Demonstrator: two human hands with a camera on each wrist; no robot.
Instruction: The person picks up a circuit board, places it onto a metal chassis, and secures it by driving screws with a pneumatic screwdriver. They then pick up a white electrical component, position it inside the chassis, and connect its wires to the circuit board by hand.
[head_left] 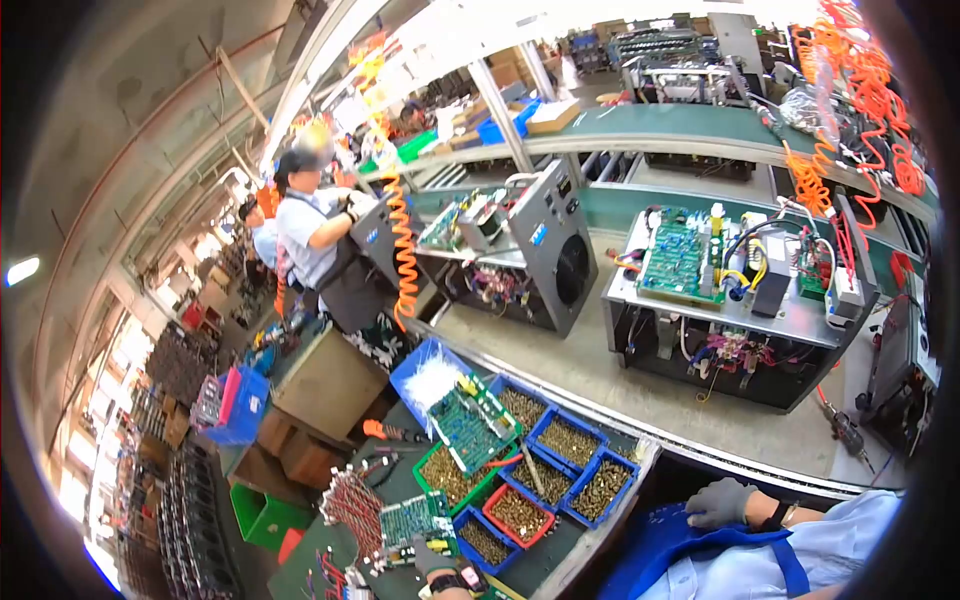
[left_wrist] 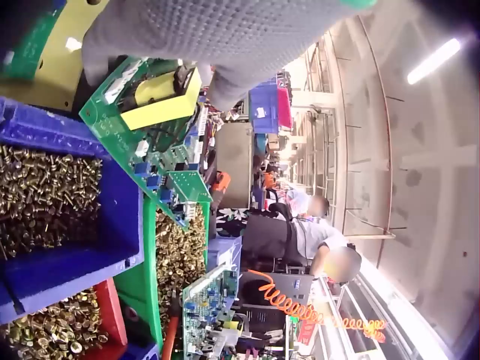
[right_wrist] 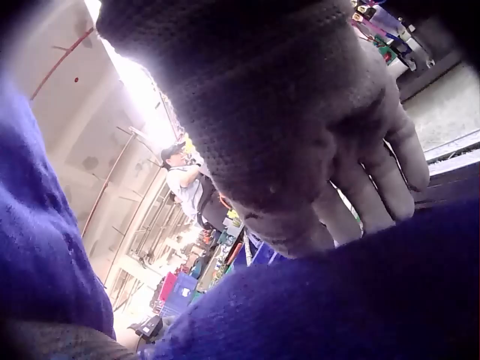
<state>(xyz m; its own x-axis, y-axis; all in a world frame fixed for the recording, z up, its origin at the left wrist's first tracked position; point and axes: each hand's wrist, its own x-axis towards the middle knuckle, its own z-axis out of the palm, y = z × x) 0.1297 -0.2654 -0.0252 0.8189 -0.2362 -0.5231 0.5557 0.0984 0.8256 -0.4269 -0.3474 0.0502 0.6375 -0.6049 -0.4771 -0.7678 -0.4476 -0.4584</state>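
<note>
My gloved left hand (head_left: 432, 558) grips a green circuit board (head_left: 415, 520) at the near left of the bench. In the left wrist view, the glove (left_wrist: 217, 45) comes down from the top, with thumb and fingers on either side of the same board (left_wrist: 120, 124), which carries a yellow-wrapped part. Small blue bins (left_wrist: 124, 217) of brass-coloured screws lie beside it. My gloved right hand (head_left: 720, 503) holds nothing and rests by the blue apron (head_left: 660, 545). Its loosely bent fingers (right_wrist: 367, 191) lie against the blue cloth in the right wrist view.
Another circuit board (head_left: 468, 425) lies across a green bin (head_left: 432, 478) of screws. A red bin (head_left: 520, 515) stands among the blue ones. Red-and-white wires (head_left: 350, 510) are bunched at left. Open machine chassis (head_left: 740, 340) stand on the line; another person (head_left: 310, 230) works beyond.
</note>
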